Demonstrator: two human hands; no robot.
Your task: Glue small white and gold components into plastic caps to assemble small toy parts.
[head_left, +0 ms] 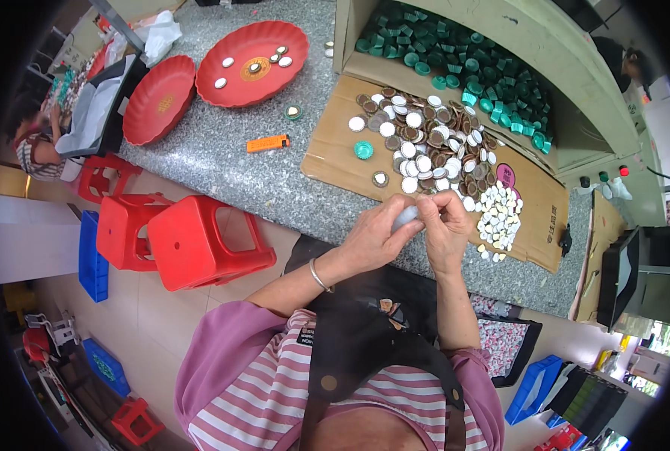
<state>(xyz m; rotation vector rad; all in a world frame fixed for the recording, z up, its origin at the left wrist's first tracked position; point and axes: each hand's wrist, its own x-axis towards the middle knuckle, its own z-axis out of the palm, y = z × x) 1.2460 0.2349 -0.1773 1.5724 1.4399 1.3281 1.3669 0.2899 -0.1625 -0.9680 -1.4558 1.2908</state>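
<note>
My left hand [384, 229], with a silvery bangle at the wrist, is closed on a pale bluish rounded piece [405, 218] of unclear kind. Fingertip to fingertip with it, my right hand [446, 229] is pinched; whatever is in that pinch is hidden. Both are over the front edge of a cardboard sheet [327, 154]. On the sheet lie a heap of round brown and white discs [425, 143] and a pile of small whitish heart-like pieces [500, 218]. A green fluted cup [363, 149] and a brown disc with a whitish centre [380, 179] sit left of the heap.
Behind the cardboard, an open-fronted bin [470, 22] holds many green cups [455, 64]. Leftward on the speckled counter [200, 154] are an orange lighter [268, 143] and two red scalloped trays [222, 49] [162, 101]. Red stools [207, 244] stand below, left. Another person [42, 146] sits far left.
</note>
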